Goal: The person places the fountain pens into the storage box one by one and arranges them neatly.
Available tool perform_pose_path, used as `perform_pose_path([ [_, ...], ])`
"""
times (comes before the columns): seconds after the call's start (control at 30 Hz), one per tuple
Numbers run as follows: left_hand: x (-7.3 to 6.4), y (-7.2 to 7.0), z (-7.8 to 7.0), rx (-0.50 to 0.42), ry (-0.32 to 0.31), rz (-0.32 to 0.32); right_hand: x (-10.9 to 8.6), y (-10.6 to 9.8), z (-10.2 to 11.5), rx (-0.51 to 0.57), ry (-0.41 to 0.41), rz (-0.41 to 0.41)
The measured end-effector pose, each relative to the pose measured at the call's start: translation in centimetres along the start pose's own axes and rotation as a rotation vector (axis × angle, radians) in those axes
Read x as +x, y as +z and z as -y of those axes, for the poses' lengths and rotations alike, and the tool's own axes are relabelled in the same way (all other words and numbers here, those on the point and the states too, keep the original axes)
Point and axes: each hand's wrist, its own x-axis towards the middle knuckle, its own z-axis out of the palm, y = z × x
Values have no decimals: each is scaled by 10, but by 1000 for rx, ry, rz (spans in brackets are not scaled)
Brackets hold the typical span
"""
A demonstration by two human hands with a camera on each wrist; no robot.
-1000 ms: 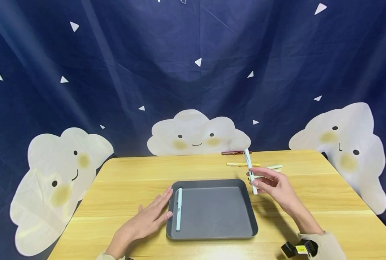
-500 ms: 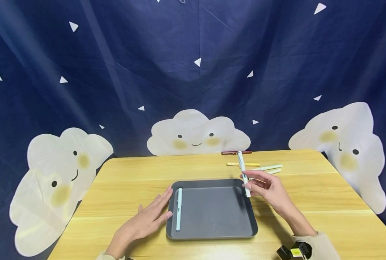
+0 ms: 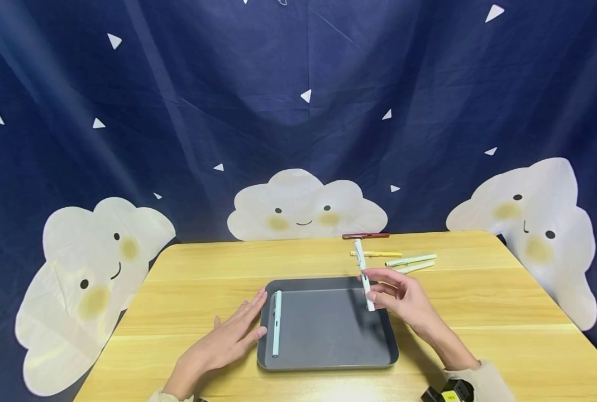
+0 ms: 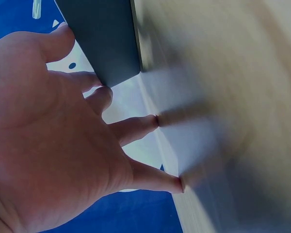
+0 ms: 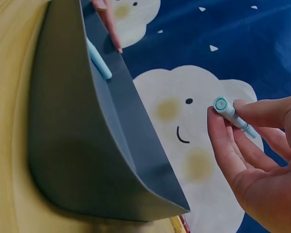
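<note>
My right hand (image 3: 401, 296) pinches a pale blue-white pen (image 3: 362, 273) between thumb and fingers, above the right side of a dark grey tray (image 3: 328, 362). In the right wrist view the round end of that pen (image 5: 221, 104) faces the camera. A light blue pen (image 3: 277, 324) with a clip lies lengthwise inside the tray along its left wall. My left hand (image 3: 223, 338), fingers straight, rests against the tray's left side. The left wrist view has its fingertips touching the table and the tray (image 4: 104, 43).
Behind the tray on the wooden table (image 3: 203, 290) lie a dark red pen (image 3: 373, 235) near the far edge, a yellow pen (image 3: 386, 254) and two pale green pens (image 3: 414, 259). A blue curtain (image 3: 258, 100) with cloud prints hangs behind.
My right hand has carried the pale pen leftward from beside the tray to above its right part, uncovering more of the green pens. The left hand and tray have stayed still.
</note>
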Motion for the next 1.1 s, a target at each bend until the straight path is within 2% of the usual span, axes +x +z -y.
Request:
perform_pose_path([
  [0.5,0,0,0,6,18,-9,1,23,-6,86,25,50],
  [1.1,1,0,-1,1,11,-7,3,37,-10,116,99,42],
])
